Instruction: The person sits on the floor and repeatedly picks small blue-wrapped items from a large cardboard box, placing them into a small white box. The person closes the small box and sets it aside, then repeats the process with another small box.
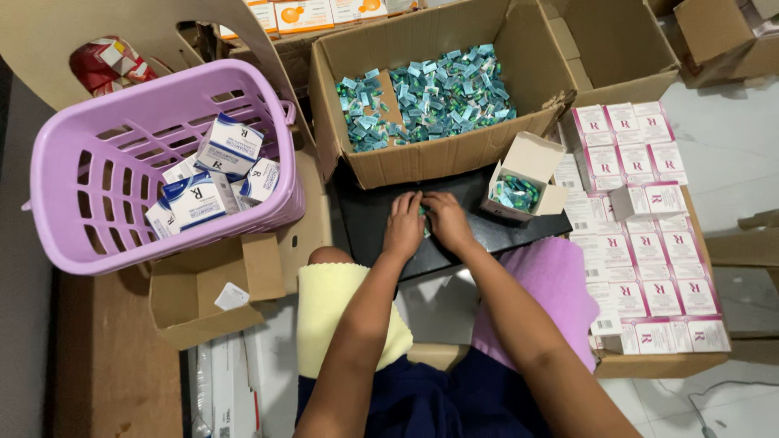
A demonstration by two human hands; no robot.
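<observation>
There is only one view, from a camera worn on the person's head, looking almost straight down over the forearms. Take the black board [454, 223] on the lap as the landmark: it sits near the centre of the picture, close below the lens. Beyond it, toward the top edge, is the big cardboard box [422, 158]; left of it, the lilac basket [162, 162]; right of it, rows of pink-and-white cartons [649, 235]. The person's knees fill the bottom edge, nearer than the board.
</observation>
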